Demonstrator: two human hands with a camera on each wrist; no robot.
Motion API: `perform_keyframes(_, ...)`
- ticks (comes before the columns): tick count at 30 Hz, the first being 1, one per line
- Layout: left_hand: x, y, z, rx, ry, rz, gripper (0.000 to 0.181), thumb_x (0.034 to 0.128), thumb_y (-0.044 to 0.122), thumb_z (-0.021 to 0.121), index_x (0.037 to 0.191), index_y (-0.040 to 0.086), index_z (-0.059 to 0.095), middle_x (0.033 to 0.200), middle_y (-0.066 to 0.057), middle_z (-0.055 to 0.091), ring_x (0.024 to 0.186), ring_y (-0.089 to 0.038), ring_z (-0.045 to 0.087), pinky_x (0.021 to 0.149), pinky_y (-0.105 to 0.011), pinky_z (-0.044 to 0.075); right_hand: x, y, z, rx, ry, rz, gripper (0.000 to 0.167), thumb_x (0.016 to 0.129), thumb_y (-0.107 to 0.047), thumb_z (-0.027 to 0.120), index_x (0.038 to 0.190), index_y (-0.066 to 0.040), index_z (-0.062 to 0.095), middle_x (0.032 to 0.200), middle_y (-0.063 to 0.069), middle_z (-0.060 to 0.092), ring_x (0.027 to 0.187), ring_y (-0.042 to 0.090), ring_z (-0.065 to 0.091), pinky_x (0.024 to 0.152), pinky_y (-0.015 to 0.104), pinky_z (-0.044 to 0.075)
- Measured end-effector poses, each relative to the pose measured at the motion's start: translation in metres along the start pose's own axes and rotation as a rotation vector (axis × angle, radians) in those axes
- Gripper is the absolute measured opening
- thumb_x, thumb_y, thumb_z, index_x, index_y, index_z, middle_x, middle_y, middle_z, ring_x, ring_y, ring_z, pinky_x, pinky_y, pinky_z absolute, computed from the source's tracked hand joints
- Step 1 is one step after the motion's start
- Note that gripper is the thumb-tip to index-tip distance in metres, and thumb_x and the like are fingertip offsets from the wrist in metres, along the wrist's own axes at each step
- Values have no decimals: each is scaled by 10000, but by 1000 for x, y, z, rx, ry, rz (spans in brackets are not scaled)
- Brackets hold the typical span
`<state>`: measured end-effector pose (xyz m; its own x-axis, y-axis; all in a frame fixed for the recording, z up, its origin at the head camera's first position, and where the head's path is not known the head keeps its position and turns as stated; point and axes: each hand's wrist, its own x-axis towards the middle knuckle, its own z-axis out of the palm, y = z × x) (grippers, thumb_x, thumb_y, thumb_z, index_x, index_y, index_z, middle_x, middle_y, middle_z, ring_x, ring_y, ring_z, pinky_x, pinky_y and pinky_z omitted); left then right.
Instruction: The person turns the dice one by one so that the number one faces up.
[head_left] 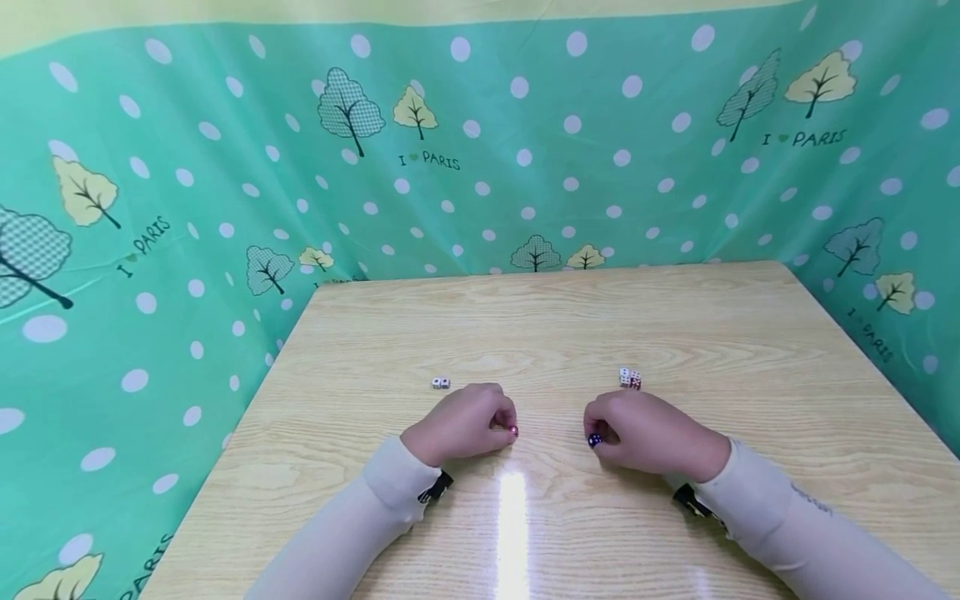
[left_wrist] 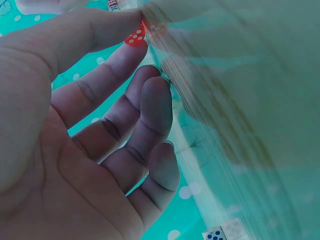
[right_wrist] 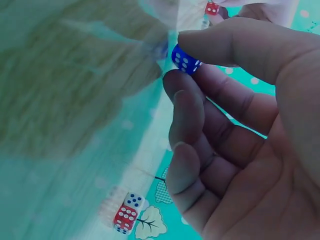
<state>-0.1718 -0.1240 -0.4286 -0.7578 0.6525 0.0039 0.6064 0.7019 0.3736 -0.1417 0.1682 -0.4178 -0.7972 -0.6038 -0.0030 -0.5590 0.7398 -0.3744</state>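
My left hand [head_left: 467, 423] pinches a red die [left_wrist: 136, 36] with white dots between thumb and index finger, low at the wooden table top. The other fingers of that hand are bent and hold nothing. Between thumb and index finger of my right hand [head_left: 651, 429] is a blue die [right_wrist: 185, 59] with white dots, also low at the table. A gap of bare wood separates the two hands. Just beyond the right hand sits a small cluster of white dice [head_left: 625, 377] with a red die [right_wrist: 125, 217]. Two white dice [head_left: 441, 383] lie side by side beyond the left wrist.
The light wooden table [head_left: 555, 325] reaches back to a green curtain [head_left: 495, 192] with white dots and printed trees, which also hangs along both sides. A bright light reflection [head_left: 513, 533] falls on the wood between the forearms. Each wrist wears a black strap [head_left: 435, 488].
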Motion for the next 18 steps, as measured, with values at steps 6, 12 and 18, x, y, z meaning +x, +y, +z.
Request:
perform_keyframes(6, 0, 0, -1, 2, 2, -1, 93, 895, 232, 765, 827, 273, 715, 850, 89, 623, 750, -52, 507, 666, -218, 450, -1, 1, -4, 99, 12, 1, 180, 849, -154, 823, 882, -282, 701, 794, -204, 631, 668, 17, 544, 617, 215, 487)
perform_keyframes(12, 0, 1, -1, 1, 4, -2, 94, 893, 232, 766, 824, 271, 716, 846, 80, 626, 743, -55, 505, 655, -221, 448, 1, 8, -3, 242, -21, -40, 200, 853, -124, 826, 880, -282, 706, 791, -149, 637, 704, 65, 569, 627, 236, 502)
perform_keyframes(18, 0, 2, -1, 4, 3, -6, 93, 891, 233, 767, 823, 271, 716, 850, 78, 629, 750, -55, 509, 660, -221, 450, 3, 18, 0, 350, -86, -31, 186, 852, -124, 831, 882, -273, 723, 775, -104, 634, 710, 76, 570, 630, 235, 502)
